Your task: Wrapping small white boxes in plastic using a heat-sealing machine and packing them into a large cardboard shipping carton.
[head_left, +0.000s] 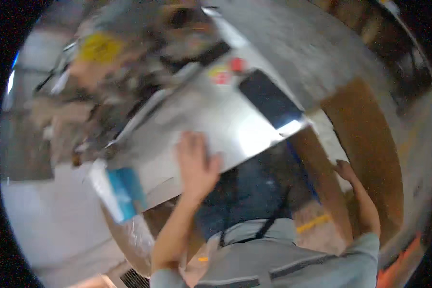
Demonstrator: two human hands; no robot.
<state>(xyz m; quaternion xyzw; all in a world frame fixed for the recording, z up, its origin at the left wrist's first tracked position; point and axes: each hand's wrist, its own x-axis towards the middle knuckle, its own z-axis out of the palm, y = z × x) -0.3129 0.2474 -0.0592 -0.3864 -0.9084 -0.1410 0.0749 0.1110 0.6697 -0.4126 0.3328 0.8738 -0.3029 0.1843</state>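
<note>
My left hand lies on a shiny metal worktop, its fingers stretched out and the thumb spread, holding nothing. Off to the right, my right hand reaches down to an open cardboard box. Something whitish shows inside the box, just beyond the hand. Blur hides my right fingers, so whether they grip anything is unclear. A black flat rectangular thing lies at the worktop's right end.
A blue-and-white packet sits at the worktop's left corner. Red and yellow marks show near its far edge. Beyond the worktop is a blurred clutter with a yellow patch. Grey floor stretches off at the far right.
</note>
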